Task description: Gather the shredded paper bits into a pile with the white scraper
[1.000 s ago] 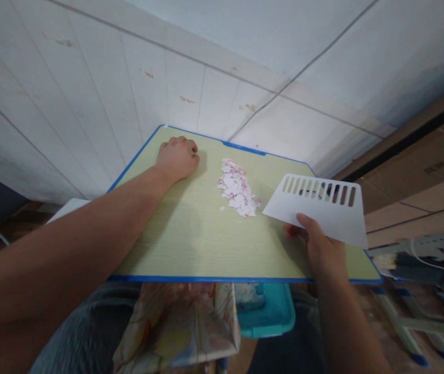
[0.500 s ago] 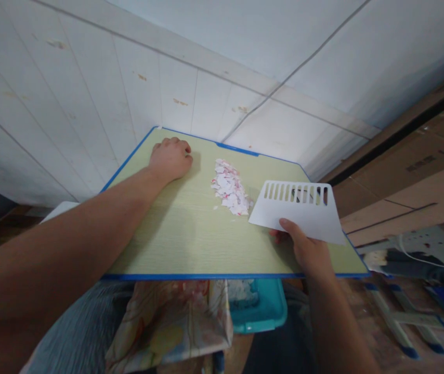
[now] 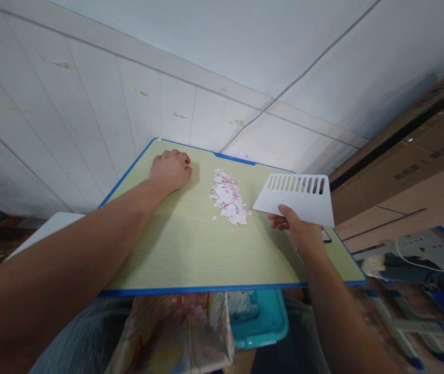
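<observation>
A heap of torn white paper scraps point(image 3: 229, 197) with pink and red marks lies in the middle of the pale green tabletop point(image 3: 191, 254). Left of the heap, my left hand point(image 3: 170, 170) rests on the surface with its fingers curled in a loose fist and no object visible in it. Held by its lower edge in my right hand point(image 3: 298, 228) is a white slotted scraper point(image 3: 296, 200), thumb on top and fingers beneath. The scraper is raised above the table, right of the heap, its slotted edge facing the wall.
Beneath the table's blue front edge are a turquoise basin point(image 3: 261, 340) with white material inside and a patterned cloth bag point(image 3: 179, 348). A dark-edged flat object point(image 3: 326, 235) lies near my right wrist. Cardboard boxes point(image 3: 409, 182) stand at right; a white panelled wall point(image 3: 128, 119) borders the back.
The view has tilted up a little, so the table sits lower. My right hand has lifted the scraper slightly, uncovering part of the dark-edged object. My left hand stays in place on the table.
</observation>
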The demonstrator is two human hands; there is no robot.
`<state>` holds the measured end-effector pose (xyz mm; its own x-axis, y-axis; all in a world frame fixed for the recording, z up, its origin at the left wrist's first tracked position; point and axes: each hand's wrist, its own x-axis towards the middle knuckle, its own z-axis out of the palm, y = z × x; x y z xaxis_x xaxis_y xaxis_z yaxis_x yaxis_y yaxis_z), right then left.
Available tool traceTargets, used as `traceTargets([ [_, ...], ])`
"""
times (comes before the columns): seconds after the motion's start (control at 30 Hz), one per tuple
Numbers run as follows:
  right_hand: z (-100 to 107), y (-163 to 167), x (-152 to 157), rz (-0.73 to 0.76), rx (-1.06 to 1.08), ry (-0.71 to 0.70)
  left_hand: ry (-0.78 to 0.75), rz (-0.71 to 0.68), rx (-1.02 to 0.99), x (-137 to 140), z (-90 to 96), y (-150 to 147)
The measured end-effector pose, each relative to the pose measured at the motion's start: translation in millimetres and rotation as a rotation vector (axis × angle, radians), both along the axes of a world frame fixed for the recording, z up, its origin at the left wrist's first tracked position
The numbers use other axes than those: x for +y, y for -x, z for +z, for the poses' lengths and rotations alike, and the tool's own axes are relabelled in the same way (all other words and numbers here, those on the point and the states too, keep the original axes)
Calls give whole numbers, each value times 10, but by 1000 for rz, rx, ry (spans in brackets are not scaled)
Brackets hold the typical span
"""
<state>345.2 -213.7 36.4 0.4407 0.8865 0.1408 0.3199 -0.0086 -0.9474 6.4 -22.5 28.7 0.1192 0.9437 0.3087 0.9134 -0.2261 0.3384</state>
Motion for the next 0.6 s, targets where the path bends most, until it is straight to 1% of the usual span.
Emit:
traceTargets([
  [0.1, -8, -12, 76, 23, -27, 15, -2, -10, 1, -2, 1, 5],
  [0.23, -50, -32, 76, 40, -58, 27, -1, -9, 17, -9, 10, 9],
  [0.5, -141, -72, 21, 8, -83, 17, 3, -3, 0, 2, 12, 16],
  [0.6, -158, -90, -40, -22, -157, 29, 1, 16, 30, -15, 23, 1],
])
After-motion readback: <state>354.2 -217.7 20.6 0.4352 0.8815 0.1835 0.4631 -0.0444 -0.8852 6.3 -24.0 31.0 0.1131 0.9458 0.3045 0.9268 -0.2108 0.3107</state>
